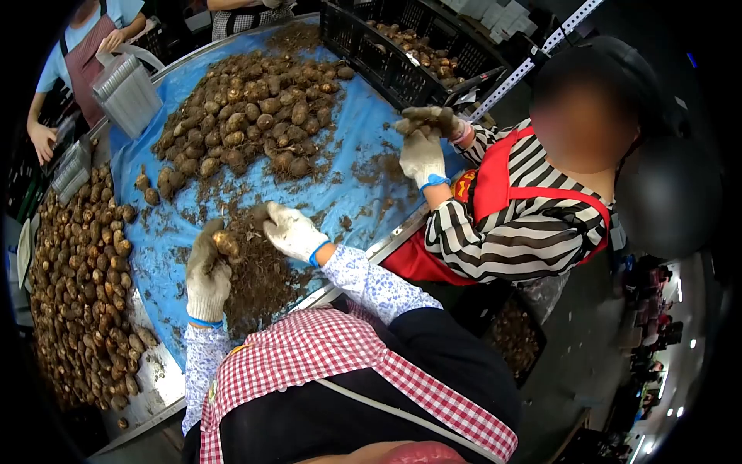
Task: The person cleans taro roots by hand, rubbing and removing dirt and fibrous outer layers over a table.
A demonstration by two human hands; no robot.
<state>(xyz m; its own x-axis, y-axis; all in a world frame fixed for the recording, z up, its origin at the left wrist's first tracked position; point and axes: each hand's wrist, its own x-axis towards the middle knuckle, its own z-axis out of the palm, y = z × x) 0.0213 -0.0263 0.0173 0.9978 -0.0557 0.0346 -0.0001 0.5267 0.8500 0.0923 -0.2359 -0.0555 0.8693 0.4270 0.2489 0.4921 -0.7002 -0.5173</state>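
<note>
My left hand (209, 272), in a soiled white glove, is closed around a brown taro-like tuber (226, 243) over the blue sheet (162, 224). To its right is my right hand (291, 232), also gloved, with its dirty fingertips curled together above a heap of loose soil and root fibres (259, 282). Whether anything lies between those fingertips is too small to make out. Beyond both hands rises a large pile of soil-covered tubers (239, 116).
Cleaner-looking tubers (85, 286) cover the left side of the metal table. A black crate (402, 58) holding tubers stands at the back. A co-worker in a red apron (495, 201) has gloved hands over the right edge. Clear plastic containers (127, 93) stand at the back left, near another person.
</note>
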